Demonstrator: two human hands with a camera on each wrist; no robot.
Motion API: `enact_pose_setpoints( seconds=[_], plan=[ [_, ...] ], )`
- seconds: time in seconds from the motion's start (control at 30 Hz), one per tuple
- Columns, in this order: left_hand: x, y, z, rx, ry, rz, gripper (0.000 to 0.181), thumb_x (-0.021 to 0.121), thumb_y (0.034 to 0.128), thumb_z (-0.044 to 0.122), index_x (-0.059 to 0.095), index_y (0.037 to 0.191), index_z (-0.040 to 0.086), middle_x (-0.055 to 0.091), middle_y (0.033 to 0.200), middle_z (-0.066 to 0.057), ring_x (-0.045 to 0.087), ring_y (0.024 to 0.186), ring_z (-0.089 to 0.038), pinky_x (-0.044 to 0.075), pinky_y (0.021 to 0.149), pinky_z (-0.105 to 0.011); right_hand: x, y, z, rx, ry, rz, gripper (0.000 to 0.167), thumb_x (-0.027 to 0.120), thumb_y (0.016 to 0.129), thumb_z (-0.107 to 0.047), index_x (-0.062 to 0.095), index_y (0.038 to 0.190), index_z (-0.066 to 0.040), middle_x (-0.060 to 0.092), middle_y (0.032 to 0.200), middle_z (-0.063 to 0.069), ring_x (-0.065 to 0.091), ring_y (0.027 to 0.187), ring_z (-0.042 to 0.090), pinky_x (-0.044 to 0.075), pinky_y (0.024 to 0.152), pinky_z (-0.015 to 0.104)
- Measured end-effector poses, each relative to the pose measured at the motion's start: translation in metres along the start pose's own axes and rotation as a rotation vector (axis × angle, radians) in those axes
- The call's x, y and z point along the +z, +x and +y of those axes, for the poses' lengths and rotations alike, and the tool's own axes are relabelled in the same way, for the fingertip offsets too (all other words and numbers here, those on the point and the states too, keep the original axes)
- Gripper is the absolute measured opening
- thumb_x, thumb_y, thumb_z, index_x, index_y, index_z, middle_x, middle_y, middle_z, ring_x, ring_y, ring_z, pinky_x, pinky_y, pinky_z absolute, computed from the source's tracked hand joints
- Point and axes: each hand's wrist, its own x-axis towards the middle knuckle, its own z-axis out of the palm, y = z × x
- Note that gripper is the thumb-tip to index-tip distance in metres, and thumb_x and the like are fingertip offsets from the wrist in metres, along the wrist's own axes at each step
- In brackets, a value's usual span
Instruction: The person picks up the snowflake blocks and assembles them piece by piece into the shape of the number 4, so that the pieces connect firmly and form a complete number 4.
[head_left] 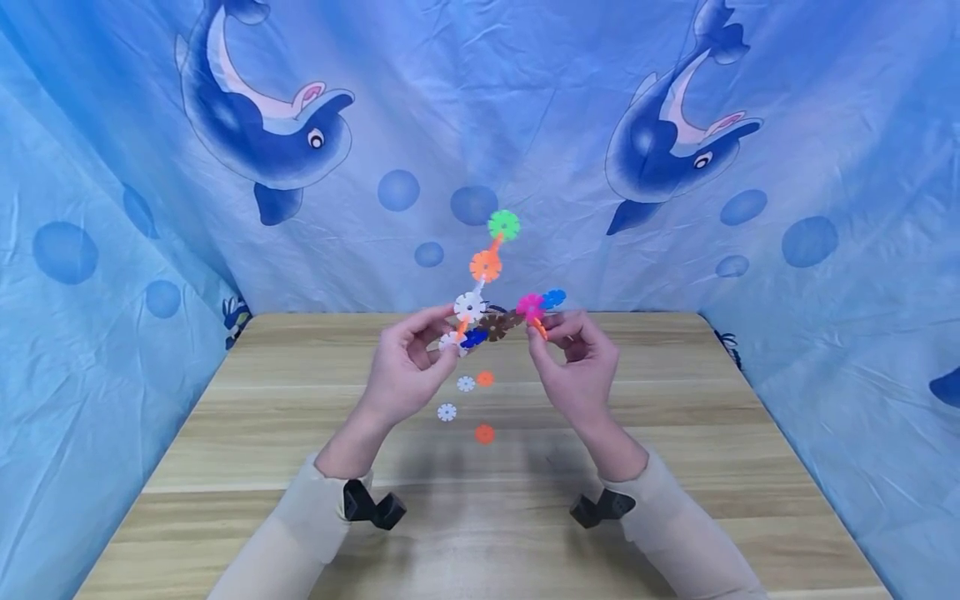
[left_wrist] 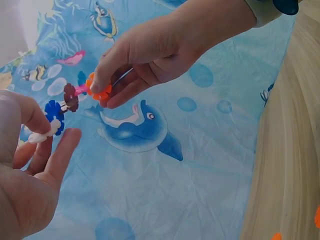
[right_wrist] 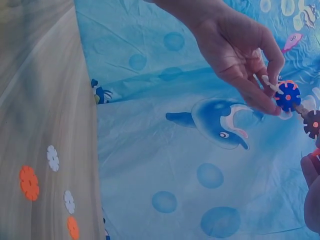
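Two orange discs (head_left: 485, 434) and two white discs (head_left: 447, 412) lying loose on the wood table (head_left: 675, 483) up front. Past them there's a linked-disc chain (head_left: 493, 327) up in the air, left hand (head_left: 408, 365) pinching a white piece (head_left: 450, 342), right hand (head_left: 579, 371) an orange piece (head_left: 540, 330), hands apart. Dolphin curtain (head_left: 480, 100) behind.

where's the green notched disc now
In the head view, the green notched disc tops the linked chain, just right of centre, above an orange notched disc.
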Motion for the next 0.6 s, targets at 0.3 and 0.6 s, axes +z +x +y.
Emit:
enact_pose_setpoints(
  seconds=[0.3,0.6],
  plan=[
    [0.010,0.008,0.006,-0.116,-0.024,-0.177,0.053,0.053,0.0845,-0.018,0.048,0.137,-0.014,0.060,0.117,-0.006,0.069,0.099,-0.012,0.068,0.073,-0.027,-0.002,-0.003,-0.001,-0.051,-0.023,-0.028,0.016,0.074,0.082,0.018,0.061,0.078,0.010,0.071,0.085,0.018,0.075,0.086,0.013,0.067,0.073,0.022],
    [0.018,0.016,0.001,-0.295,0.093,-0.180,0.017,0.077,0.0957,0.007,0.068,0.108,-0.001,0.071,0.096,-0.005,0.072,0.086,-0.016,0.064,0.076,-0.026,-0.007,-0.008,-0.001,-0.089,-0.069,-0.143,0.017,0.077,0.079,0.022,0.070,0.083,0.006,0.076,0.086,0.019,0.079,0.086,0.025,0.068,0.083,0.028]
  ],
)
